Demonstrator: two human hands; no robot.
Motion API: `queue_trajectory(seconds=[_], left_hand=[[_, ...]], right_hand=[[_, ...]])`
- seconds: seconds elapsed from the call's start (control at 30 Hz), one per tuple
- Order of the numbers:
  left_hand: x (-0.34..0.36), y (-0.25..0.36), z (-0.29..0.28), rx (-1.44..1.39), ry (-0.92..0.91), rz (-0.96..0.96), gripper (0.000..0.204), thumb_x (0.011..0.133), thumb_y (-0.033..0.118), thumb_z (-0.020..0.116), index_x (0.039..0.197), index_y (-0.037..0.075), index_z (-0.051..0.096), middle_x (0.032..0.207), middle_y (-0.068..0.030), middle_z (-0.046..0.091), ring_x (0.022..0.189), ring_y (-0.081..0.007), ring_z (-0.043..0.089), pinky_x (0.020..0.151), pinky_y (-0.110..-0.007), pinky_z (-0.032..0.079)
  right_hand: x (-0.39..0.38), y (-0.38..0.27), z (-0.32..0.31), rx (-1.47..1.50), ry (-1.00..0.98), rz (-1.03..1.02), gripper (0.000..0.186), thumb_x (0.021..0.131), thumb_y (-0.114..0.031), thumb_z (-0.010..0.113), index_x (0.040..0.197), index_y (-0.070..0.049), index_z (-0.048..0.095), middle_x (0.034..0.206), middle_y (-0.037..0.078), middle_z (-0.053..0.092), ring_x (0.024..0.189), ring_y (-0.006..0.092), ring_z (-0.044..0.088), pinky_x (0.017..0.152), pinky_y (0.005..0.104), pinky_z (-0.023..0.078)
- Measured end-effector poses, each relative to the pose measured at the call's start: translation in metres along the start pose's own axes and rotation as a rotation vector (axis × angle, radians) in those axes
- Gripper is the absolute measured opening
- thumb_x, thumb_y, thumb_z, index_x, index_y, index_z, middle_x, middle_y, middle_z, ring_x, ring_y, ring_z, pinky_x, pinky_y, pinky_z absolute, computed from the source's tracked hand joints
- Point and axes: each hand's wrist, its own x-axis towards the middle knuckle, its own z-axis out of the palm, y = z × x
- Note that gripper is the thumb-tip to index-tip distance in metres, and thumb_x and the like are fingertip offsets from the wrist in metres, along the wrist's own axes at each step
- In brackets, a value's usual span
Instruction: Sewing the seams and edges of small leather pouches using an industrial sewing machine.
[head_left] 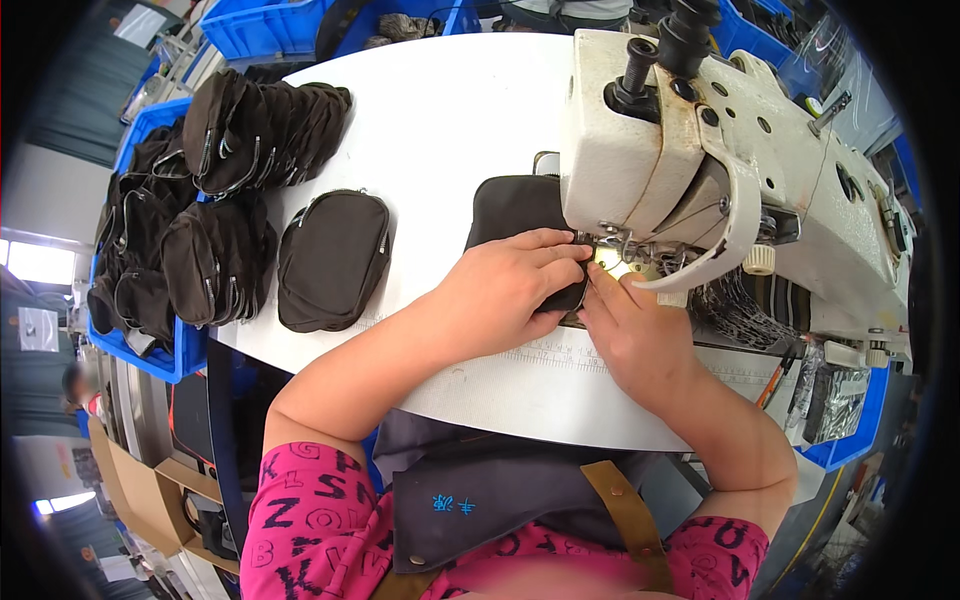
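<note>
Dark pouch (pixel 515 207): matte, smooth, rounded corners. Sits under left hand (pixel 512 285), just left of right hand (pixel 637 330), edge up at sewing machine (pixel 625 150). Left half-open, fingers laid over it, probably keeping it flat; right loosely curled, fingertips at edge, likely steering. Can't tell if either pinches.

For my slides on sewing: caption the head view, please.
Left hand on a dark pouch, right hand near its edge, at a white sewing machine.

a pink, letter-printed shirt (pixel 310 515) shows under a dark grey apron (pixel 520 500) with studded brown straps (pixel 627 515).
</note>
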Motion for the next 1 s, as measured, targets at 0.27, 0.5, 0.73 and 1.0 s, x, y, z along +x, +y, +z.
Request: queue_trajectory(seconds=[0.27, 0.5, 0.73, 1.0], left_hand=[[0.000, -0.002, 0.007, 0.028, 0.099, 0.037, 0.034, 0.078, 0.015, 0.079, 0.110, 0.005, 0.070, 0.126, -0.0088, 0.070, 0.123, -0.0292, 0.062, 0.101, -0.038, 0.054], [0.001, 0.003, 0.004, 0.053, 0.111, 0.035, 0.033, 0.078, 0.016, 0.080, 0.108, 0.005, 0.074, 0.119, -0.0068, 0.070, 0.113, -0.0263, 0.063, 0.098, -0.037, 0.054], [0.005, -0.001, 0.002, 0.063, 0.079, -0.003, 0.034, 0.079, 0.018, 0.079, 0.110, 0.006, 0.075, 0.121, -0.0059, 0.070, 0.114, -0.0259, 0.063, 0.097, -0.037, 0.055], [0.001, -0.007, -0.004, -0.023, 0.073, -0.009, 0.035, 0.085, 0.020, 0.078, 0.118, 0.008, 0.075, 0.122, -0.0062, 0.068, 0.116, -0.0264, 0.062, 0.095, -0.037, 0.056]], right_hand=[[0.000, 0.000, -0.002, 0.018, 0.002, 0.031, 0.023, 0.077, -0.010, 0.074, 0.098, -0.001, 0.071, 0.088, 0.008, 0.058, 0.081, 0.0221, 0.063, 0.061, 0.0365, 0.049], [-0.004, -0.001, -0.003, 0.020, -0.022, 0.052, 0.020, 0.084, -0.016, 0.075, 0.099, -0.002, 0.072, 0.084, 0.004, 0.054, 0.071, 0.0203, 0.060, 0.058, 0.0361, 0.048], [-0.005, 0.000, 0.000, -0.008, -0.060, 0.072, 0.027, 0.085, -0.022, 0.078, 0.107, -0.008, 0.073, 0.086, 0.001, 0.055, 0.077, 0.0182, 0.060, 0.057, 0.0335, 0.050], [-0.005, 0.002, -0.009, 0.061, -0.113, 0.028, 0.036, 0.082, -0.028, 0.081, 0.114, -0.012, 0.074, 0.085, -0.001, 0.055, 0.081, 0.0161, 0.059, 0.058, 0.0310, 0.051]])
